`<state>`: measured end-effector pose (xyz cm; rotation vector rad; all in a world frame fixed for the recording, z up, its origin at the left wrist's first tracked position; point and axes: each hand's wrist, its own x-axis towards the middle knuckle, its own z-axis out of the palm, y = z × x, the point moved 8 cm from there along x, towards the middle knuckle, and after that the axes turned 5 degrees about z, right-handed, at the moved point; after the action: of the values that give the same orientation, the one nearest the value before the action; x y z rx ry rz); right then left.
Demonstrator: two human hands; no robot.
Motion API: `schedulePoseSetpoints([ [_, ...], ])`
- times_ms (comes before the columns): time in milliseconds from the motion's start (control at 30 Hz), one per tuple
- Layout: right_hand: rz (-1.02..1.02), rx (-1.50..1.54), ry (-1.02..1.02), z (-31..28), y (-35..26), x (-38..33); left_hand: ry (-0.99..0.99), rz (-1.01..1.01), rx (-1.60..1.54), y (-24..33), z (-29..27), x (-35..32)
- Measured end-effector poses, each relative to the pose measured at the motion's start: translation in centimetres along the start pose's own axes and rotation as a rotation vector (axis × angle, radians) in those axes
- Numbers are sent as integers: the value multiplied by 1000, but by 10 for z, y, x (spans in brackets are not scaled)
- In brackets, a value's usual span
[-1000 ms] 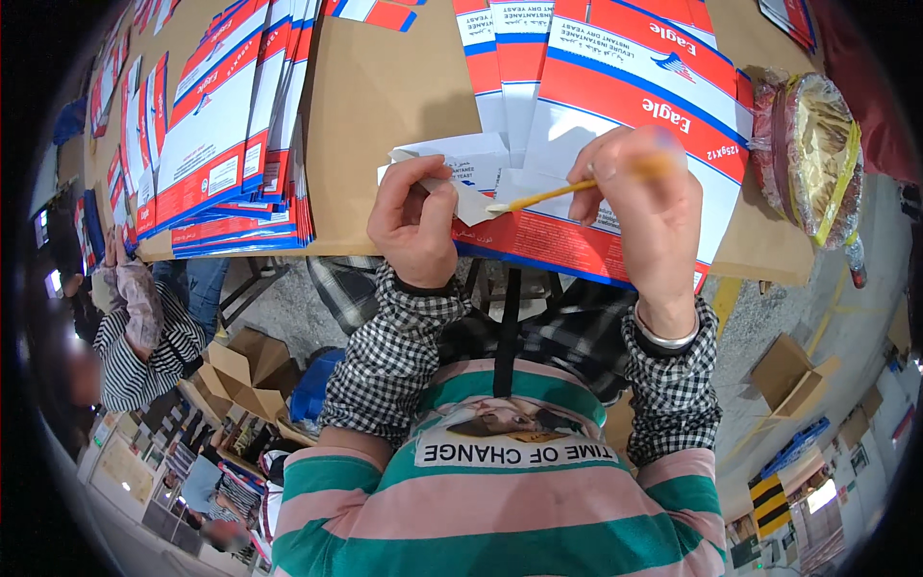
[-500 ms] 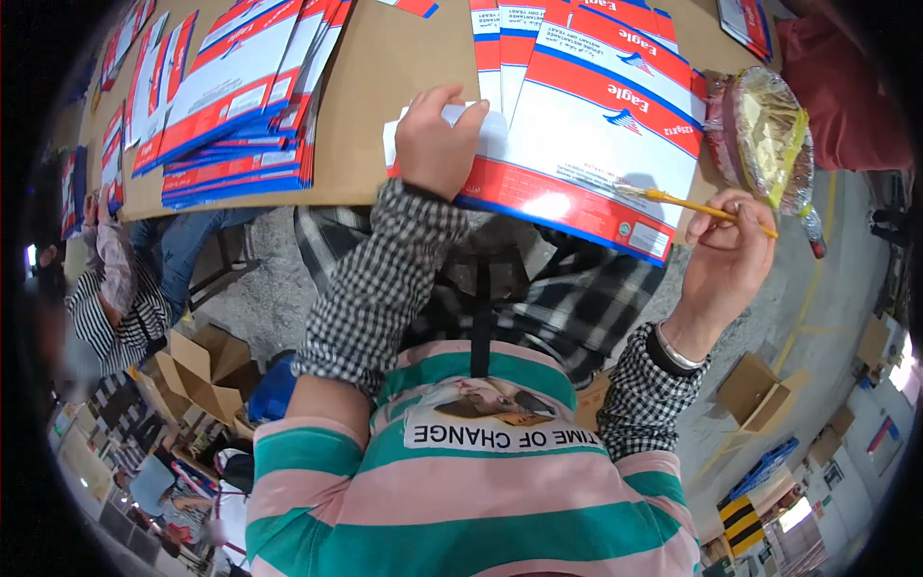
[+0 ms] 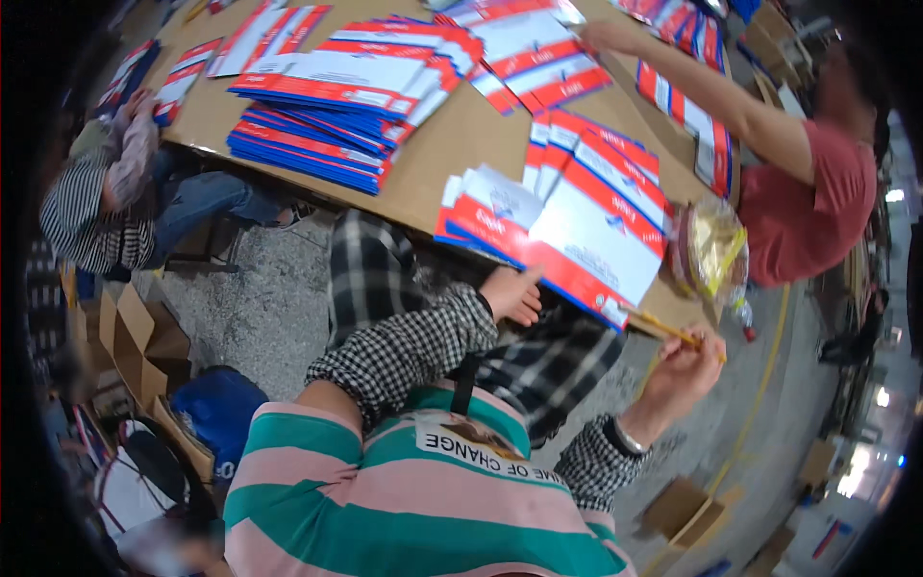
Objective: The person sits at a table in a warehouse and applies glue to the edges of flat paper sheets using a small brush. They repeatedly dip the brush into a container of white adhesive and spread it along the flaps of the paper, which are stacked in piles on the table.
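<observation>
Head view: the counter (image 3: pixel 452 144) fills the upper part, its near edge slanting from 10 o'clock down to 3 o'clock. Bare brown surface shows at 12 o'clock, between a stack of flat cartons (image 3: pixel 327 115) at 11 o'clock and the working spot at 2 o'clock. A plastic-lined container (image 3: pixel 697 255) stands near the counter's end at 3 o'clock, and a co-worker's bare arm (image 3: pixel 711 91) reaches over the counter from 2 o'clock toward 1 o'clock. Open floor (image 3: pixel 279 279) lies at 9 o'clock, off the counter.

At 2 o'clock the flat carton (image 3: pixel 606 236) lies face up along the counter's near edge: white middle with a bright glare, red bands, blue borders. Against its left side is a smaller red-and-white panel (image 3: pixel 490 212) with a pale flap; whether they are 1 piece I cannot tell.

Just off centre, toward 4 o'clock, the left hand (image 3: pixel 512 296) is at the near edge, 1 digit stretched to the carton's border and the others loosely curled below; whether its grip pinches the edge I cannot tell. At 4 o'clock, beyond the counter's edge, the right hand (image 3: pixel 683 375) has its grip closed, fingertips pinching the yellow handle of a brush (image 3: pixel 663 325). The brush tip points toward 10 o'clock at the carton's near right corner; contact there is unclear.
</observation>
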<state>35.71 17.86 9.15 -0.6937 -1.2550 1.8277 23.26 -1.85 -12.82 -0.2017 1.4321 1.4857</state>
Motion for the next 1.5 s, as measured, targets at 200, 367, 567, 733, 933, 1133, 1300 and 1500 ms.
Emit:
schedulePoseSetpoints([
  [200,-103,20,-58,12,-21,-3,0,265,-194,32,-16,-41],
  [367,-264,59,-98,23,-57,-15,48,777,-205,119,-82,-103],
  [567,-281,82,-110,36,-63,-17,635,1165,-264,225,-261,-161],
  [733,-216,103,-169,51,-49,-12,1033,766,-371,238,-383,-139],
  [933,-198,106,-187,56,-46,-11,1027,622,-300,244,-389,-122],
  [1133,-163,129,-236,57,-37,-6,1110,1103,560,232,-273,-163],
  [1300,-137,145,-272,63,-32,-7,231,1059,1301,165,-67,-92],
  [1500,-81,149,-210,42,-19,-8,311,495,1618,171,-48,-30],
])
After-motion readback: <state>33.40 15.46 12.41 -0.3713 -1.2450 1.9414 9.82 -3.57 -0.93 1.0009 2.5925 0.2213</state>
